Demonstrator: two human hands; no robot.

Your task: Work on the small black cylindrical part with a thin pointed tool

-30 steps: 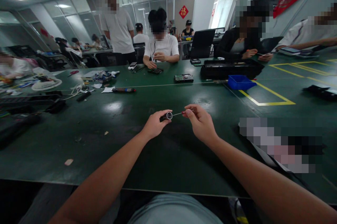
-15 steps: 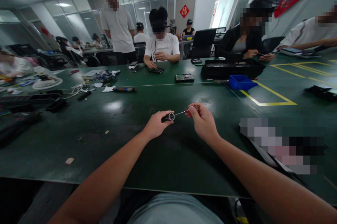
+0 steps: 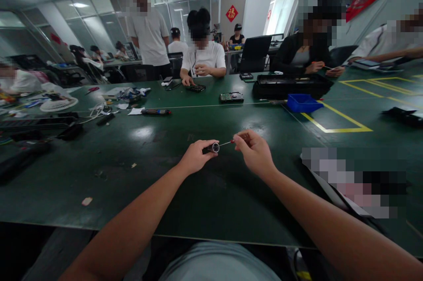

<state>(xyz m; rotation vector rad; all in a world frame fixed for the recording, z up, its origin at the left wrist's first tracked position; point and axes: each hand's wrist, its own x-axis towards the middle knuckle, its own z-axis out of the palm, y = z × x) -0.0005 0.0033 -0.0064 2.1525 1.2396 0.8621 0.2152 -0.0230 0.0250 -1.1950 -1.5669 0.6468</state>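
Over the middle of the green table, my left hand (image 3: 194, 157) is closed round a small dark cylinder (image 3: 211, 147). Its round, light-rimmed end faces to the right and toward me. My right hand (image 3: 255, 151) is closed on a screwdriver (image 3: 232, 141) with a red handle, most of which the fingers hide. The thin metal shaft points left, and its tip meets the cylinder's rimmed end. How deep the tip sits, I cannot make out.
Beyond my hands lie a pen-shaped electric tool (image 3: 156, 112), a hard drive (image 3: 231, 97), a blue scoop-like tray (image 3: 303, 103) and a long black casing (image 3: 292, 86). Cables and parts are piled on the left. Co-workers sit across the green table (image 3: 198, 210); one person stands.
My right hand has shifted its grip on the screwdriver slightly, so less of the red handle shows. The cylinder has barely moved in my left hand.
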